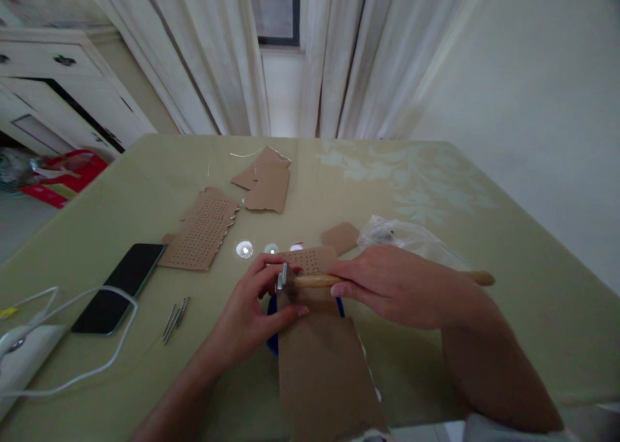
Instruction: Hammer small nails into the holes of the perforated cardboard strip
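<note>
My right hand (392,287) is closed around the wooden handle of a hammer (312,280), whose metal head is at my left fingers. The handle's end sticks out beyond my right wrist. My left hand (252,306) has its fingers curled together under the hammer head; whatever they pinch is hidden. Beneath both hands lies a brown sheet (324,371), leather or cardboard, running toward the near table edge. Rows of small holes show in the brown piece (310,258) just past the hammer. Part of a blue object (272,342) shows under the sheet.
On the left are a phone (119,290), a white cable (133,316) and several thin metal rods (174,319). A perforated brown piece (203,229) and torn scraps (268,187) lie farther back. A clear plastic bag (411,238) is behind my right hand.
</note>
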A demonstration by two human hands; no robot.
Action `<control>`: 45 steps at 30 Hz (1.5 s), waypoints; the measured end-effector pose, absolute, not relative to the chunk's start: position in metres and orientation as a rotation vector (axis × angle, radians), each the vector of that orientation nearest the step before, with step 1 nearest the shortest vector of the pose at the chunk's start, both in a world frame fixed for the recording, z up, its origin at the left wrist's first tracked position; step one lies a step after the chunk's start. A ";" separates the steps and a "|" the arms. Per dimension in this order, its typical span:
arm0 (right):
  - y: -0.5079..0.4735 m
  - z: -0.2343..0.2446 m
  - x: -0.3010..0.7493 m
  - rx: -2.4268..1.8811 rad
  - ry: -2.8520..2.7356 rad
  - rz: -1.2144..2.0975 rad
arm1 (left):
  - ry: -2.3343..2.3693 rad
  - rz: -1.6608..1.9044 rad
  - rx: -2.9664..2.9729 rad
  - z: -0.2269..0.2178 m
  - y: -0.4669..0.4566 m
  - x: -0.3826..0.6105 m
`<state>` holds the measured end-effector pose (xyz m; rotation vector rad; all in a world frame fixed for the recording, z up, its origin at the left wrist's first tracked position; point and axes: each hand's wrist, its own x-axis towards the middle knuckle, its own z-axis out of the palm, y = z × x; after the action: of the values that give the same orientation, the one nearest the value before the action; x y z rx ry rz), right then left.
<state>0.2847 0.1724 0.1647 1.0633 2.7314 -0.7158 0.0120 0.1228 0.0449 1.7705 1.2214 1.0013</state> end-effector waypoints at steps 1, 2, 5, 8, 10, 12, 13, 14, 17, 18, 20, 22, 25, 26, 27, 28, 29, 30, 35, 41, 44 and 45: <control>0.173 0.165 0.285 1.052 2.732 -0.723 | 1.239 1.012 1.778 0.046 0.122 0.009; 0.173 0.166 0.287 1.042 2.736 -0.749 | 1.267 1.024 1.791 0.046 0.121 0.004; 0.173 0.170 0.294 1.052 2.783 -0.825 | 1.449 1.041 1.853 0.042 0.112 -0.025; 0.173 0.174 0.301 1.095 2.834 -0.796 | 1.837 0.887 1.959 0.031 0.095 -0.066; 0.174 0.175 0.304 1.105 2.829 -0.786 | 2.135 0.704 2.066 0.021 0.079 -0.092; 0.175 0.174 0.304 1.095 2.825 -0.791 | 2.413 0.501 2.051 0.012 0.063 -0.113; 0.176 0.174 0.303 1.086 2.827 -0.794 | 2.499 0.406 2.011 0.007 0.055 -0.121; 0.176 0.173 0.302 1.079 2.829 -0.797 | 2.538 0.349 1.972 0.004 0.049 -0.127; 0.177 0.173 0.301 1.068 2.832 -0.800 | 2.485 0.347 1.879 -0.004 0.038 -0.132; 0.176 0.173 0.300 1.068 2.828 -0.797 | 2.448 0.380 1.859 -0.006 0.038 -0.130; 0.175 0.174 0.300 1.073 2.819 -0.788 | 2.395 0.457 1.839 -0.006 0.043 -0.121; 0.174 0.175 0.299 1.081 2.809 -0.788 | 2.348 0.515 1.848 -0.004 0.053 -0.108; 0.172 0.176 0.300 1.087 2.807 -0.799 | 2.266 0.555 1.874 -0.001 0.075 -0.086; 0.172 0.176 0.300 1.089 2.812 -0.798 | 2.233 0.556 1.889 0.000 0.083 -0.078; 0.172 0.176 0.301 1.093 2.819 -0.792 | 2.203 0.550 1.906 0.001 0.091 -0.071; 0.172 0.176 0.301 1.098 2.826 -0.785 | 2.173 0.538 1.926 0.002 0.099 -0.065; 0.172 0.175 0.302 1.102 2.832 -0.779 | 2.143 0.521 1.947 0.003 0.105 -0.060; 0.171 0.175 0.303 1.104 2.833 -0.779 | 2.118 0.500 1.964 0.004 0.110 -0.055; 0.170 0.177 0.308 1.129 2.816 -0.781 | 2.056 0.437 2.018 0.008 0.120 -0.050; 0.173 0.179 0.309 1.125 2.832 -0.796 | 2.063 0.656 2.065 0.024 0.125 -0.050; 0.174 0.180 0.309 1.145 2.821 -0.785 | 1.964 1.030 1.985 0.039 0.126 -0.036; 0.174 0.181 0.310 1.155 2.813 -0.782 | 1.892 1.163 1.912 0.044 0.125 -0.029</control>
<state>0.3098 0.1736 0.1809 1.1547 2.8129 -0.7817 -0.0288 0.1254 0.0438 1.9117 1.8923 1.1625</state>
